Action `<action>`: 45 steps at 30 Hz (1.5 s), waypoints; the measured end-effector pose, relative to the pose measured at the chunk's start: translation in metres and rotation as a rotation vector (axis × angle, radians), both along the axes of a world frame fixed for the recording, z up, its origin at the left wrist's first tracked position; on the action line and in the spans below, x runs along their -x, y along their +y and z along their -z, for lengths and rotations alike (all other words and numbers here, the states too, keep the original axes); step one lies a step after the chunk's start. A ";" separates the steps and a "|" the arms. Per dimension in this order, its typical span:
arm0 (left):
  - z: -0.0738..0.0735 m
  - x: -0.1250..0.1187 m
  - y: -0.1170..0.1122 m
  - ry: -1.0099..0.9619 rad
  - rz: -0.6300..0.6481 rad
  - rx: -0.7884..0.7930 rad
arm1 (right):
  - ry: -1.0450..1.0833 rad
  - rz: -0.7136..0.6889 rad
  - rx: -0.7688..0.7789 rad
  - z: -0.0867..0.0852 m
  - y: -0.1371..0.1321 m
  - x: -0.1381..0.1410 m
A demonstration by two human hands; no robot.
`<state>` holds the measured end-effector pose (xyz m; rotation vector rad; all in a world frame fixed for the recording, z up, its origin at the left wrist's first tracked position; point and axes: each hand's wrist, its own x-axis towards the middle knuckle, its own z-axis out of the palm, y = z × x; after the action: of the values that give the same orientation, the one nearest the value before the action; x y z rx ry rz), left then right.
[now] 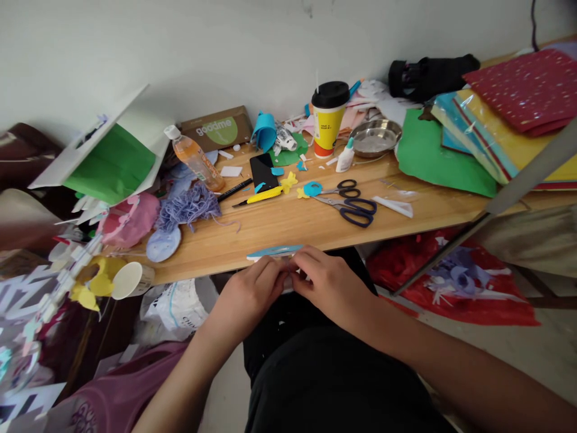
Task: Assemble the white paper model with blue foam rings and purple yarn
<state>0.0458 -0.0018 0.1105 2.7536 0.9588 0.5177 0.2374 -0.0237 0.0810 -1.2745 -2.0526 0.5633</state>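
Observation:
In front of my lap, at the table's front edge, both hands are on a light-blue and white round-edged piece (274,251), seen nearly edge-on. My left hand (252,291) has its fingers closed at the piece's near side. My right hand (329,282) pinches there too, its fingertips meeting those of the left. Between them a bit of white shows; the rest of the piece is hidden by my fingers. Beyond the hands lie two pairs of scissors (358,211), a yellow craft knife (264,195), a blue paper disc (312,189) and yellow paper flowers (289,181).
A yellow cup (328,123) with a black lid, a glue bottle (345,157) and a metal bowl (376,138) stand farther back. To the left are an orange drink bottle (193,157), purple yarn (188,207) and a paper cup (133,281). A metal pole (464,228) slants at right.

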 end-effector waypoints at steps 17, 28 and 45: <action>0.000 -0.004 -0.006 -0.187 -0.065 0.234 | -0.104 -0.016 -0.372 0.005 -0.010 -0.007; 0.000 -0.008 -0.011 -0.187 -0.085 0.203 | -0.180 -0.076 -0.407 0.001 -0.014 -0.011; 0.018 -0.014 -0.022 -0.296 -0.206 0.229 | -0.207 -0.092 -0.476 0.005 -0.021 -0.020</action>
<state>0.0594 -0.0242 0.0922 2.3099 1.1500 0.7694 0.2574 -0.0449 0.0755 -0.9883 -2.2449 -0.0302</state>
